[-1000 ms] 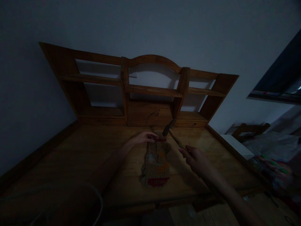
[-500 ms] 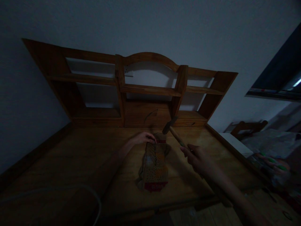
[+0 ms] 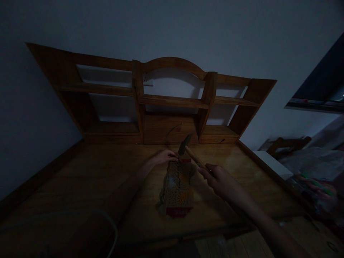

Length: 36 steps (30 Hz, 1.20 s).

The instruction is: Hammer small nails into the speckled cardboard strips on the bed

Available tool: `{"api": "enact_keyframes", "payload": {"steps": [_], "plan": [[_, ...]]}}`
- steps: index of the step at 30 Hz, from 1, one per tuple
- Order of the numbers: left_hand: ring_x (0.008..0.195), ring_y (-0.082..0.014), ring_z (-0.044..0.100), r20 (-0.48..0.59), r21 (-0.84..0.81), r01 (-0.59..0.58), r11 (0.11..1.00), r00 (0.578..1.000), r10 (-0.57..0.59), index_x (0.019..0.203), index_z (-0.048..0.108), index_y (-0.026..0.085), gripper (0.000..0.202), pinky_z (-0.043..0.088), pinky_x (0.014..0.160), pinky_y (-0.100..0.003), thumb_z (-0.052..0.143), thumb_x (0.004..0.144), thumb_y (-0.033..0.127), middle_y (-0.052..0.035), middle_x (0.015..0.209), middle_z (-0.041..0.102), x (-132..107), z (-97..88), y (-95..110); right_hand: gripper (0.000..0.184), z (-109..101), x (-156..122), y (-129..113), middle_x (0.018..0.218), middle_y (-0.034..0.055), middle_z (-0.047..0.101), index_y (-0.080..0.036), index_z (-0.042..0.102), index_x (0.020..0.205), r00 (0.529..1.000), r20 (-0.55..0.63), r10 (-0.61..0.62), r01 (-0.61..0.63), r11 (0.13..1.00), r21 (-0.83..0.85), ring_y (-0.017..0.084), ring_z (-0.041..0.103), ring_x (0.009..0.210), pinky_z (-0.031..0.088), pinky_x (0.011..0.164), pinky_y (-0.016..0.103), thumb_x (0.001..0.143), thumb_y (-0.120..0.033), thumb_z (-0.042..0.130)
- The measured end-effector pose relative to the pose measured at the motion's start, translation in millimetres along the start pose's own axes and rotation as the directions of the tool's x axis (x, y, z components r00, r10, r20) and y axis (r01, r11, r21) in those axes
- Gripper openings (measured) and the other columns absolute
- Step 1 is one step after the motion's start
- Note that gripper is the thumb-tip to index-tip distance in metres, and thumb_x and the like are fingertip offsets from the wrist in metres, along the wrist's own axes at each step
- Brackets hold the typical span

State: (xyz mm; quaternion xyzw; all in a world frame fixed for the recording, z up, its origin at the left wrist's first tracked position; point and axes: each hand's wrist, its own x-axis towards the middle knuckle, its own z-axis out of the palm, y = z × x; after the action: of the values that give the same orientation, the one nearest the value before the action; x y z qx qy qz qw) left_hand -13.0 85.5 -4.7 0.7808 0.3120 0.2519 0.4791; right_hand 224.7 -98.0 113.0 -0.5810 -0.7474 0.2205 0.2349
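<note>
In the head view my right hand (image 3: 219, 179) is wrapped round the wooden handle of a hammer (image 3: 195, 157). The hammer's dark head is over the far end of a flat, tan piece (image 3: 179, 186) on the desk. Rows of dark dots cover this piece, and red bands with lettering edge its near end. At its far edge my left hand (image 3: 167, 156) has its fingertips pinched together, close beside the hammer head. What they hold is too small and dark to make out. Crumpled brownish material shows under the piece's left side.
The wooden desk (image 3: 107, 168) carries a hutch (image 3: 172, 101) with several compartments along the wall. A pale cable (image 3: 107, 217) curves at lower left. To the right are a white box-like surface (image 3: 274, 165), a wooden chair back (image 3: 290, 144) and plastic bags (image 3: 319, 168). The room is dim.
The hammer has come left and lower, its head now beside my left fingertips at the piece's far end. My left hand has stayed nearly in place. The view has shifted slightly.
</note>
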Motion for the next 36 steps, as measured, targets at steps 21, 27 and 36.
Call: {"api": "enact_keyframes", "payload": {"steps": [21, 27, 36], "plan": [[0.089, -0.0184, 0.062, -0.068, 0.066, -0.147, 0.987, 0.986, 0.152, 0.087, 0.073, 0.015, 0.023, 0.045, 0.079, -0.025, 0.065, 0.076, 0.034, -0.0066, 0.094, 0.070, -2, 6.5, -6, 0.032, 10, 8, 10, 0.060, 0.0042, 0.060, -0.020, 0.053, 0.068, 1.000, 0.028, -0.012, 0.013, 1.000, -0.022, 0.016, 0.056, 0.053, 0.032, 0.049, 0.025, 0.090, -0.040, 0.042], [0.087, -0.0173, 0.062, -0.063, 0.076, -0.177, 0.981, 0.981, 0.182, 0.088, 0.073, 0.014, 0.023, 0.045, 0.079, -0.025, 0.065, 0.077, 0.033, -0.0083, 0.093, 0.069, -2, 6.0, -5, 0.035, 5, 7, 9, 0.054, 0.0022, 0.057, -0.020, 0.053, 0.070, 1.000, 0.016, -0.001, 0.001, 1.000, -0.028, 0.014, 0.053, 0.048, 0.030, 0.046, 0.025, 0.090, -0.045, 0.040], [0.089, -0.0183, 0.062, -0.089, 0.108, -0.135, 0.985, 0.985, 0.145, 0.085, 0.073, 0.017, 0.021, 0.046, 0.080, -0.026, 0.065, 0.076, 0.033, -0.0057, 0.093, 0.070, -3, 6.6, -6, 0.032, 11, 6, 7, 0.062, 0.0049, 0.062, -0.019, 0.056, 0.071, 0.999, 0.024, -0.025, 0.025, 1.000, -0.015, 0.016, 0.057, 0.055, 0.033, 0.050, 0.025, 0.091, -0.041, 0.041]]}}
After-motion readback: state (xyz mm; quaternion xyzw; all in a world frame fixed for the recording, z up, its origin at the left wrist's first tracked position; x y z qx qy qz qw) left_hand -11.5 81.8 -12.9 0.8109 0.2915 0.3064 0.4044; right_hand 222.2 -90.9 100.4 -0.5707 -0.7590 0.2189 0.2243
